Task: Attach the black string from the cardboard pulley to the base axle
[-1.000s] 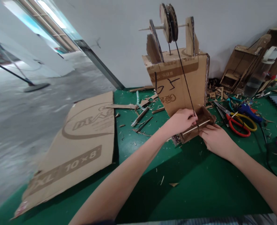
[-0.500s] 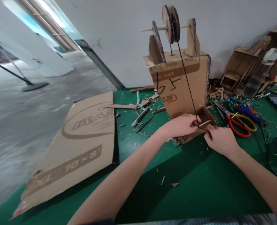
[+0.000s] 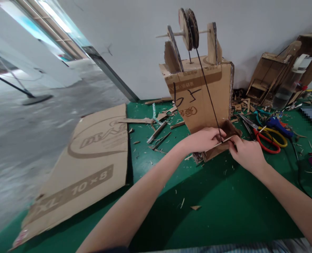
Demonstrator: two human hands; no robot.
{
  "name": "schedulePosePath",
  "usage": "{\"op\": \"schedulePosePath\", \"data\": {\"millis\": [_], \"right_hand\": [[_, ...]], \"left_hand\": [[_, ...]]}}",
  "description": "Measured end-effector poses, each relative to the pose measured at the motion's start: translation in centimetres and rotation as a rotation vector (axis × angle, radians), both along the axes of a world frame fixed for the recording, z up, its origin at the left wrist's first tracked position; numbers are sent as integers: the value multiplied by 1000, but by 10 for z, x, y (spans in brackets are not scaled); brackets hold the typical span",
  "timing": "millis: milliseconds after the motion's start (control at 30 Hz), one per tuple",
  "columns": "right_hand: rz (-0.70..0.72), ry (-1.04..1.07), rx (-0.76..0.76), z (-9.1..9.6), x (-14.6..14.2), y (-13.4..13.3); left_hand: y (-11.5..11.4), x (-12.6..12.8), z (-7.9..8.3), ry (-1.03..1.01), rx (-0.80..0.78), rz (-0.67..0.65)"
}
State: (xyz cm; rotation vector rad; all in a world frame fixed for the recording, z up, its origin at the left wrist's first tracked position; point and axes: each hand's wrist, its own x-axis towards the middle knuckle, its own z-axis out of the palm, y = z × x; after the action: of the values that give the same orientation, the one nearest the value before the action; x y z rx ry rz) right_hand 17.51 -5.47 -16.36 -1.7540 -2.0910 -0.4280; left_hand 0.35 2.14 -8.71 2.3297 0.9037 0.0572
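A cardboard box model [image 3: 205, 95] stands upright with a cardboard pulley wheel [image 3: 189, 30] on a wooden skewer above it. From the wheel a black string [image 3: 209, 91] slants down to a thin wooden stick [image 3: 226, 139] over the open cardboard tray [image 3: 211, 154] at the model's foot. My right hand [image 3: 247, 151] pinches the stick's right end. At the tray's left side, my left hand [image 3: 205, 139] has its fingers closed by the string and stick; its fingertips are partly hidden, and it seems to grip the stick where the string meets it.
Red-handled scissors [image 3: 268, 144] and a blue glue gun [image 3: 279, 126] lie right of my right hand. A clear bottle [image 3: 287, 88] stands behind them. Cardboard scraps [image 3: 158, 131] litter the green table [image 3: 224, 211]. A flat cardboard sheet [image 3: 97, 147] overhangs its left edge.
The stick has come up out of the tray and now lies across between both hands at the string's lower end. My right hand has gone from the string to the stick's end.
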Motion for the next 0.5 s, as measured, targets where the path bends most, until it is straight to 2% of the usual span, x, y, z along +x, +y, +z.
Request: {"op": "schedulePosePath", "data": {"millis": [233, 333, 500], "right_hand": [[368, -3, -101, -3, -4, -5], [399, -25, -122, -1, -5, -5], [359, -67, -162, 0, -6, -3]], "left_hand": [[2, -3, 4, 6, -52, 22], [3, -4, 2, 24, -34, 5], [3, -1, -5, 103, 49, -49]]}}
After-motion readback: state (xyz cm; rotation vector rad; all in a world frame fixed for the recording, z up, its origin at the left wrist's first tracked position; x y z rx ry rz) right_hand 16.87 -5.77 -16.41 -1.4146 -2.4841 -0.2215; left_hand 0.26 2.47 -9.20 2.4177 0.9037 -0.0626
